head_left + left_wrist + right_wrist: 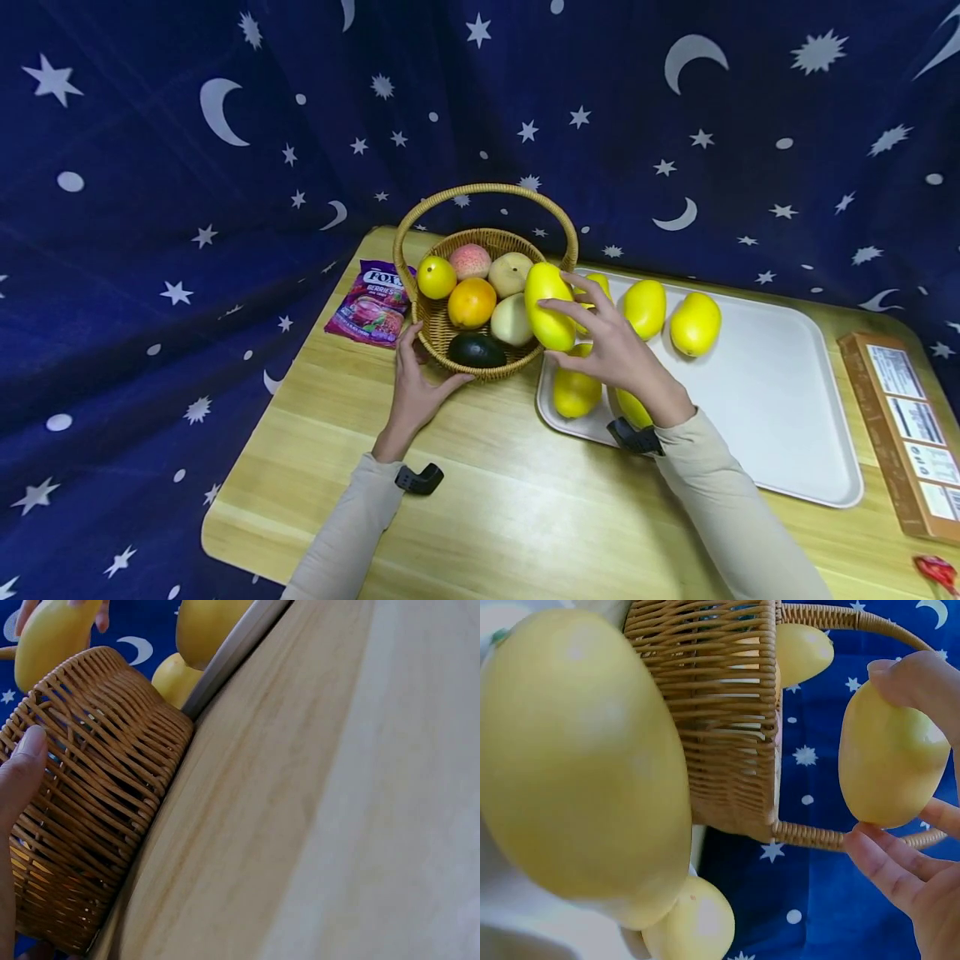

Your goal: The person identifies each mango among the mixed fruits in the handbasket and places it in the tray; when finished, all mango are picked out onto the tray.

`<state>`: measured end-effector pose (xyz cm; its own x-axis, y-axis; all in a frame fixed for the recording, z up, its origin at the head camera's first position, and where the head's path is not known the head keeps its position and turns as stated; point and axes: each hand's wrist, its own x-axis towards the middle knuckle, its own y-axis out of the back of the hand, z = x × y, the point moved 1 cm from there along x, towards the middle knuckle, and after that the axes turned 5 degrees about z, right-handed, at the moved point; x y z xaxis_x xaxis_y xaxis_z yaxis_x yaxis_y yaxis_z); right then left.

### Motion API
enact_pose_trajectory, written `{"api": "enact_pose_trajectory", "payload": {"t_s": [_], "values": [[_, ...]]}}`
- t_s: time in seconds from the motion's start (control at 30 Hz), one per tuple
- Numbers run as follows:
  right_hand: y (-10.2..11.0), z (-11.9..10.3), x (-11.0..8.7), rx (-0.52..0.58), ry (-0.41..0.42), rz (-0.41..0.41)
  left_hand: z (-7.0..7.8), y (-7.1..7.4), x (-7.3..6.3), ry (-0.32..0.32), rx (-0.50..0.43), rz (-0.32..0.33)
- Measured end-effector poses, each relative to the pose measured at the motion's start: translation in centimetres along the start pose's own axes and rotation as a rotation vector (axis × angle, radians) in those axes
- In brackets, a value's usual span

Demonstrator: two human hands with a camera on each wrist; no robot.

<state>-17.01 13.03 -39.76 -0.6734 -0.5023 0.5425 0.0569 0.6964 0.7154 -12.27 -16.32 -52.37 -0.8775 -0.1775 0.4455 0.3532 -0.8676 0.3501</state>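
In the head view my right hand (618,354) pinches a yellow mango (549,307) between thumb and fingers, over the right rim of a wicker basket (491,372). The right wrist view shows this mango (891,761) beside the basket's opening. My left hand (417,396) holds the basket at its front left, with the thumb (26,761) against the woven wall in the left wrist view. Inside the basket lie an avocado (477,351), an orange (472,303), a peach (470,261), a yellow fruit (436,277) and two pale round fruits (512,273).
A white tray (765,400) stands right of the basket, bearing several mangoes (644,308) at its left side. Left of the basket lies a purple candy bag (372,304). A brown box (903,433) is at the far right, near a red item (936,571). The basket's handle (486,189) arches upward.
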Motion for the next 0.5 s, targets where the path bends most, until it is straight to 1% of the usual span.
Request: {"api": "enact_pose_trajectory", "payload": {"t_s": [0.2, 0.33, 0.5], "values": [[1.1, 0.1, -1.2, -0.021, 0.012, 0.019, 0.0, 0.0, 0.0, 0.013, -0.002, -0.005], [1.9, 0.3, -2.3, -0.038, 0.012, 0.044, 0.0, 0.0, 0.0, 0.019, 0.004, -0.006], [2.9, 0.8, -4.2, -0.076, -0.046, 0.055, 0.0, 0.0, 0.0, 0.012, 0.010, -0.008]]}}
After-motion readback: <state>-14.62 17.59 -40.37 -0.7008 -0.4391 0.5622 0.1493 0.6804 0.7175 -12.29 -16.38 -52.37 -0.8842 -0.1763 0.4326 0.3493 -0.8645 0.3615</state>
